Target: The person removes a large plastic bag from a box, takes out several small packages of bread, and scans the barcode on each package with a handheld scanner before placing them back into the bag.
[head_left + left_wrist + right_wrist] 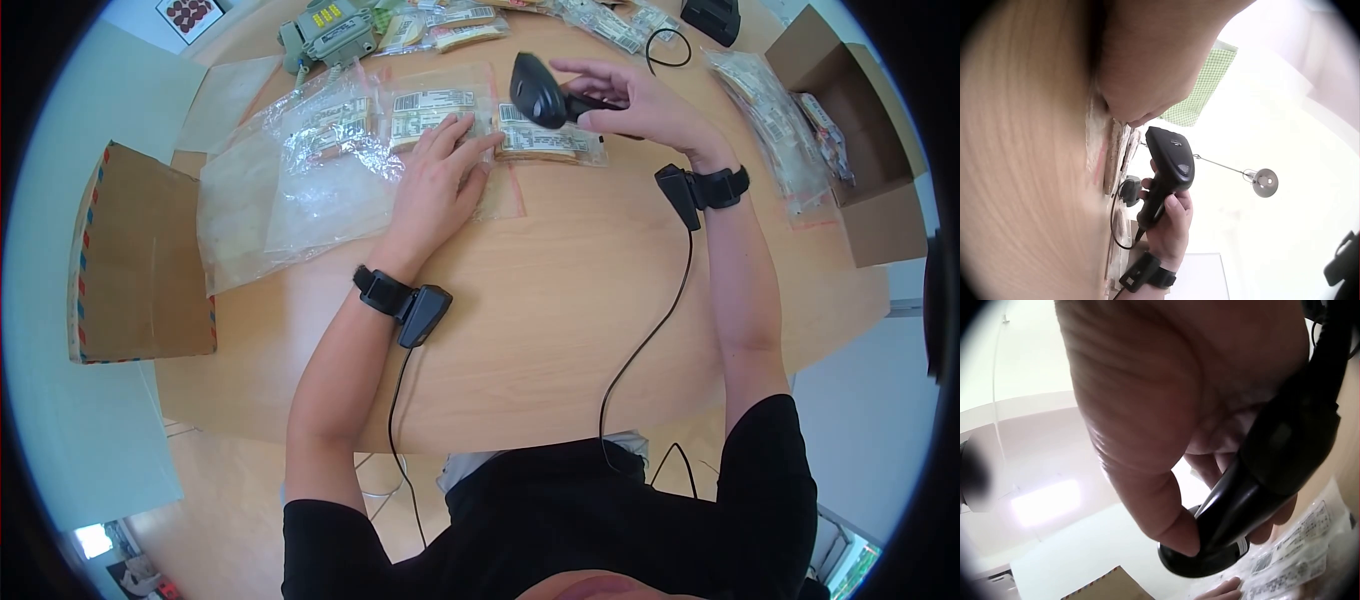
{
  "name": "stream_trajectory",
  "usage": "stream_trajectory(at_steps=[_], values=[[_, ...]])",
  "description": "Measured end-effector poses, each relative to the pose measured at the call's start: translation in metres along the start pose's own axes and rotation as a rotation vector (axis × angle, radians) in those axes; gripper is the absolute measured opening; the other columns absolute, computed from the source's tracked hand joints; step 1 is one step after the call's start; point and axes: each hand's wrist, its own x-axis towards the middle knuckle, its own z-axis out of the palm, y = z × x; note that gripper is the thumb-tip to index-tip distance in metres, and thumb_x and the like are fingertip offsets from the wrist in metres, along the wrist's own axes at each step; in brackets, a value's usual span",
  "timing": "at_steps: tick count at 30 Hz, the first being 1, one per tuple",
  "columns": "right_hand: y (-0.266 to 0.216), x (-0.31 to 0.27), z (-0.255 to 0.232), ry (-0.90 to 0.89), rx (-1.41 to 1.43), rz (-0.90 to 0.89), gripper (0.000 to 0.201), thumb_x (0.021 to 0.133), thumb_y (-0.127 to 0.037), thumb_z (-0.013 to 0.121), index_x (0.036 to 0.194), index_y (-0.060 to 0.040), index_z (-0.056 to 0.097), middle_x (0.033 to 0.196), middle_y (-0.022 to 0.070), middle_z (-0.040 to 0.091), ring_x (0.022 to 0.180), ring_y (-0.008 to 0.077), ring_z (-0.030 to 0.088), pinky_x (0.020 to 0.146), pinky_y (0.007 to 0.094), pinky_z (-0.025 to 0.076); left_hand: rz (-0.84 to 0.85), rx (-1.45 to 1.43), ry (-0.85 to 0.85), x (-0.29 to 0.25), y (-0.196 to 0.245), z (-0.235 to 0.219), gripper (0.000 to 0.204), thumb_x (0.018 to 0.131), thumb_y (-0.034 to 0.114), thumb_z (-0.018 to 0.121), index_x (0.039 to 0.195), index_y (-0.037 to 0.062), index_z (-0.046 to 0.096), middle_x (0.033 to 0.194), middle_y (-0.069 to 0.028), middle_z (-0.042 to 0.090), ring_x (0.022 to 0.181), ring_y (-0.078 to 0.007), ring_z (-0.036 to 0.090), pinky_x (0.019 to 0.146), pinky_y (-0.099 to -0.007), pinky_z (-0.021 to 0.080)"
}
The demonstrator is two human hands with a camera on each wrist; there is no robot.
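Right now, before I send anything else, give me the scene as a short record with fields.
Left grip: left hand rests on a flat clear-plastic packet with a white printed label
Right grip: right hand holds a black plastic handheld scanner, raised above the light wood-grain table
Packet's neighbours: similar labelled packet on the left; another on the right
Table's right end: open brown cardboard box
Label text: too small to read

Blk scanner [540,92] is tilted, aloft nr flat labelled pkt [425,103], contents prob. tan.
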Motion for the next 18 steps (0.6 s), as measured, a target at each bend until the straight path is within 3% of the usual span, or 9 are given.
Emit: stream_trajectory(at_steps=[4, 8, 11, 14, 18], values=[[0.024, 0.005, -0.009, 0.289, -0.292, -0.057, 0.077, 0.092, -0.018, 0.079, 0.162, -0.0152, 0.048, 0.136, 0.0077, 0.064, 0.121, 0.0128, 0.061, 0.107, 0.0303, 0.047, 0.001, 0.002, -0.003, -0.001, 0.0, 0.0, 0.039, 0.101, 0.014, 0.067, 0.139, 0.017, 0.07, 0.15, -0.0216, 0.059, 0.145, -0.0425, 0.049, 0.119, -0.0508, 0.04], [0.059, 0.007, -0.024, 0.386, -0.299, 0.072, 0.079, 0.092, -0.017, 0.079, 0.164, -0.0141, 0.045, 0.141, 0.0107, 0.06, 0.12, 0.0154, 0.062, 0.106, 0.0303, 0.048, 0.004, -0.011, -0.017, -0.001, 0.001, 0.0, 0.039, 0.102, 0.014, 0.066, 0.14, 0.0169, 0.069, 0.151, -0.0208, 0.059, 0.147, -0.0413, 0.048, 0.122, -0.0519, 0.038], [0.08, 0.01, -0.033, 0.436, -0.287, 0.08, 0.083, 0.09, -0.017, 0.08, 0.163, -0.01, 0.042, 0.146, 0.0203, 0.062, 0.123, 0.0262, 0.067, 0.105, 0.0374, 0.052, 0.011, -0.055, -0.039, -0.002, 0.001, 0.0, 0.038, 0.102, 0.015, 0.066, 0.14, 0.0168, 0.069, 0.152, -0.0195, 0.059, 0.148, -0.0406, 0.048, 0.123, -0.0526, 0.037], [0.097, 0.011, -0.038, 0.489, -0.298, 0.119, 0.084, 0.09, -0.017, 0.079, 0.164, -0.01, 0.04, 0.149, 0.022, 0.061, 0.123, 0.029, 0.068, 0.105, 0.0385, 0.053, 0.033, -0.091, -0.063, -0.002, 0.001, -0.001, 0.038, 0.102, 0.016, 0.066, 0.14, 0.0162, 0.068, 0.152, -0.0183, 0.059, 0.148, -0.0403, 0.047, 0.124, -0.0529, 0.036], [0.112, 0.01, -0.043, 0.521, -0.38, 0.133, 0.085, 0.092, -0.013, 0.078, 0.166, -0.0112, 0.038, 0.149, 0.0194, 0.058, 0.119, 0.0206, 0.067, 0.104, 0.033, 0.051, 0.038, -0.101, -0.06, -0.002, 0.002, -0.001, 0.039, 0.101, 0.017, 0.068, 0.14, 0.0114, 0.066, 0.153, -0.0177, 0.058, 0.148, -0.0394, 0.047, 0.123, -0.052, 0.037]])
